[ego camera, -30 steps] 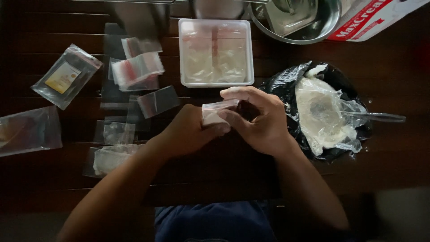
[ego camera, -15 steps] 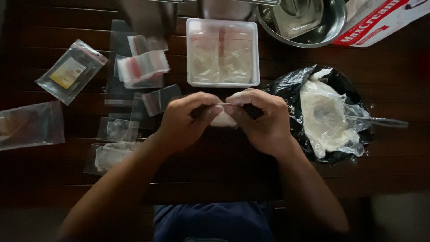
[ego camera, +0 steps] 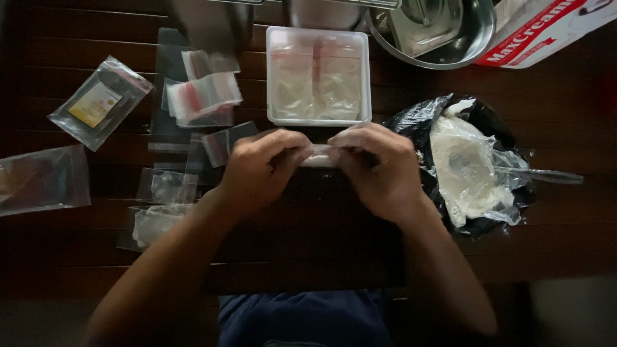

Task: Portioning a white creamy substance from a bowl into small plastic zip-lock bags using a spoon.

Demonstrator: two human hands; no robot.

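Your left hand (ego camera: pixel 260 168) and right hand (ego camera: pixel 379 168) are both pinched on the little clear bag (ego camera: pixel 319 156) now, one at each end, stretched flat between them just in front of the white tray (ego camera: pixel 276 77). A second ago it was bunched up higher in your right fingers, so you've pulled it out level; looks to me like you're pressing the zip strip closed. More small bags (ego camera: pixel 204 96) lie scattered left on the tabletop (ego camera: pixel 565 141). To the right sits the black-lined bowl (ego camera: pixel 411 119) of white paste, spoon (ego camera: pixel 546 175) sticking out.
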